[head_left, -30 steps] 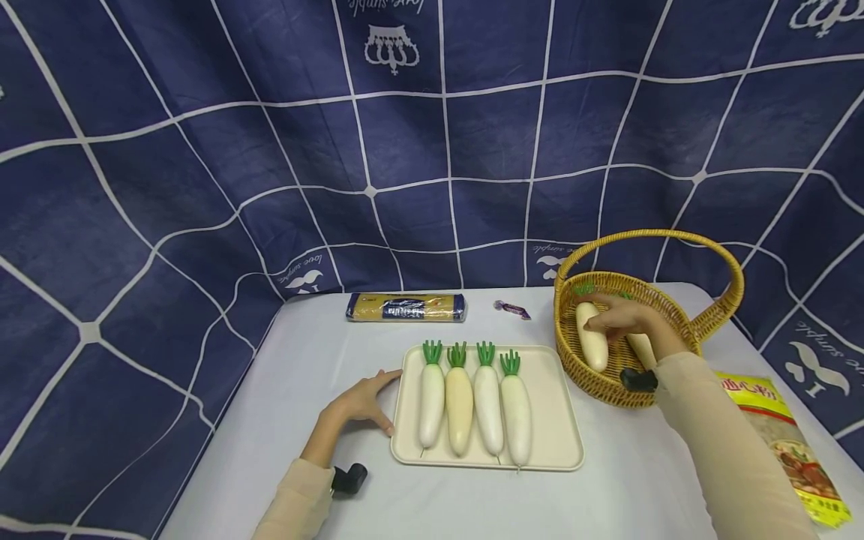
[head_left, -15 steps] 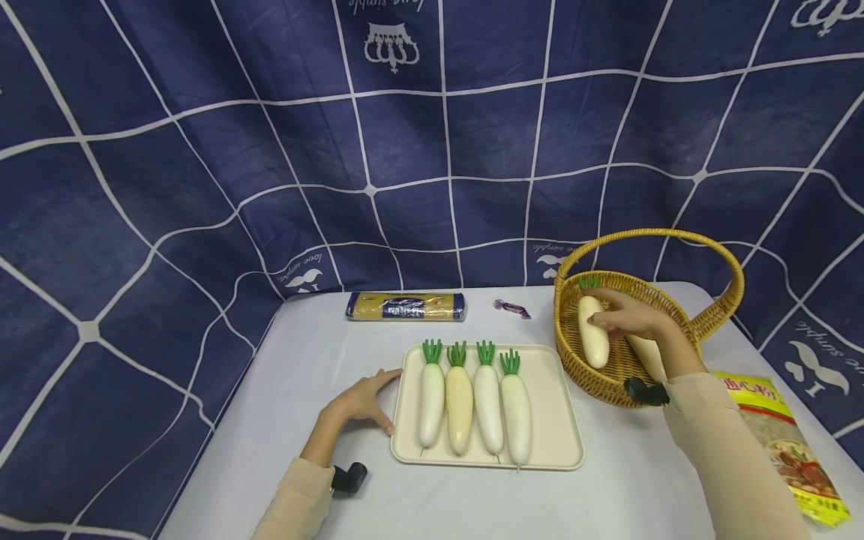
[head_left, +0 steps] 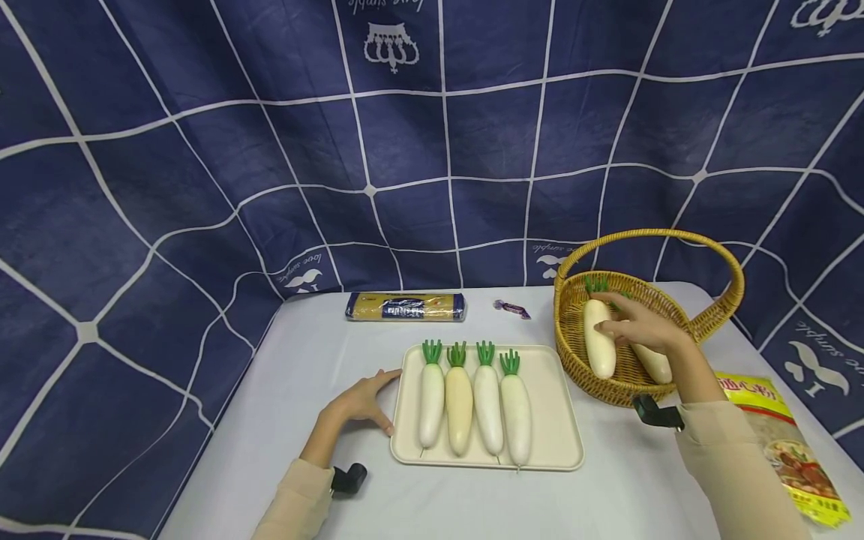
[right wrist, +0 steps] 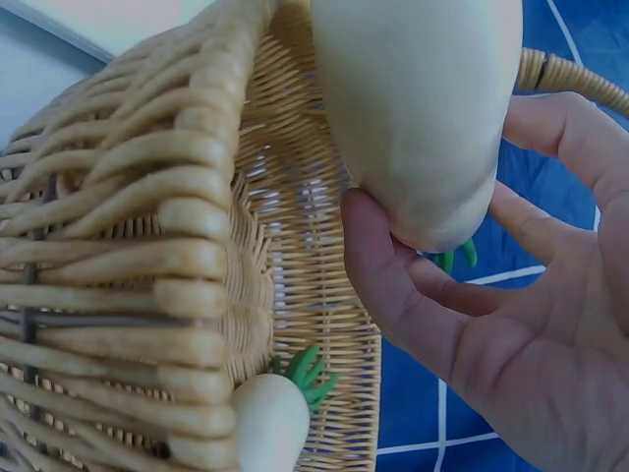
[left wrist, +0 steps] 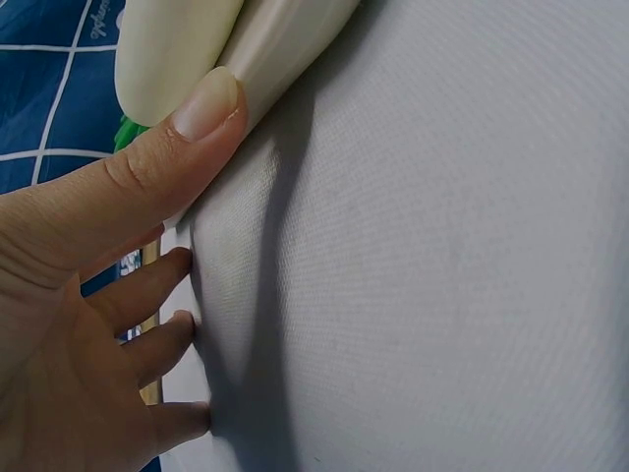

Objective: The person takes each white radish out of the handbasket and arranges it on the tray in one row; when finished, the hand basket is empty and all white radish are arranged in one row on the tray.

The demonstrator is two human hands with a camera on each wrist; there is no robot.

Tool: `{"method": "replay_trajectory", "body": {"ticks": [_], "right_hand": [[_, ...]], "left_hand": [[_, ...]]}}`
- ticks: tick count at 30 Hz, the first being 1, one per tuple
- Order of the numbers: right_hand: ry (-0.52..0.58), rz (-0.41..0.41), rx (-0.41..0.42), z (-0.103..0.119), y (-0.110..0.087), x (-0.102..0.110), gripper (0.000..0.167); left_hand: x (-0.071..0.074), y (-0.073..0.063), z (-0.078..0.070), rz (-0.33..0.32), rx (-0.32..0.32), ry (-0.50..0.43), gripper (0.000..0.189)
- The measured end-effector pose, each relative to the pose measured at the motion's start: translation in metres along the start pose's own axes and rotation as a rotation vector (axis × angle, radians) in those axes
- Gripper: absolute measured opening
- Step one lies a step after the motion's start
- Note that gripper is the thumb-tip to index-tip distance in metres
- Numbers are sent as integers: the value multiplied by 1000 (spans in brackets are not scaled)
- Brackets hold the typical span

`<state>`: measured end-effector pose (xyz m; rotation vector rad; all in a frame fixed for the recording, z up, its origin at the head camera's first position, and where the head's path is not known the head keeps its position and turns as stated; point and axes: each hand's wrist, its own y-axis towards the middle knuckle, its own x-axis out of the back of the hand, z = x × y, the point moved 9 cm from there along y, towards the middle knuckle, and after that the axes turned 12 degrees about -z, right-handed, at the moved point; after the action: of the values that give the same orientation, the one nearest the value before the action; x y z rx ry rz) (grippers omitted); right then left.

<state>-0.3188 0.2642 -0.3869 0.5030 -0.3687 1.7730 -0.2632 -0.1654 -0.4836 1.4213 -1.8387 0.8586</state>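
My right hand (head_left: 644, 324) grips a white radish (head_left: 599, 349) with green leaf stubs at the left inside of a wicker basket (head_left: 587, 379). In the right wrist view the thumb and fingers close round the leafy end of this radish (right wrist: 413, 108). A second radish (head_left: 653, 364) lies in the basket below that hand. My left hand (head_left: 361, 401) rests at the left edge of a cream tray (head_left: 553, 457), fingers spread. Its thumb (left wrist: 206, 108) touches the tray rim in the left wrist view. Several radishes (head_left: 460, 412) lie side by side on the tray, leaves toward the back.
A pasta packet (head_left: 405, 307) lies behind the tray, with a small purple-wrapped candy (head_left: 513, 309) to its right. The basket's tall handle (head_left: 732, 277) arches over its opening. A yellow and red food bag (head_left: 786, 450) lies at the right, under the right forearm's side.
My right hand and the radish it holds have shifted slightly right within the basket. More of the second radish shows now. The left hand and tray have stayed put.
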Motion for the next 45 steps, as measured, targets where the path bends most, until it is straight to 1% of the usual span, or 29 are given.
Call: {"method": "replay_trajectory", "body": {"ticks": [7, 16, 23, 31, 34, 39, 45], "right_hand": [[-31, -15, 44, 7, -10, 0, 69], [-52, -31, 74, 17, -26, -6, 67], [-87, -50, 153, 29, -40, -14, 65], [-107, -55, 225, 40, -57, -24, 62], [-97, -49, 224, 41, -62, -28, 62], [-49, -21, 187, 39, -67, -34, 63], [30, 8, 196, 44, -72, -42, 63]], "left_hand": [[0, 0, 0, -4, -7, 0, 110], [0, 0, 1, -2, 0, 5, 111], [0, -1, 1, 5, 18, 11, 110], [1, 0, 2, 2, 17, 12, 110], [0, 0, 3, 4, 19, 18, 110], [1, 0, 3, 7, 27, 14, 110], [1, 0, 2, 10, 19, 15, 109]]}}
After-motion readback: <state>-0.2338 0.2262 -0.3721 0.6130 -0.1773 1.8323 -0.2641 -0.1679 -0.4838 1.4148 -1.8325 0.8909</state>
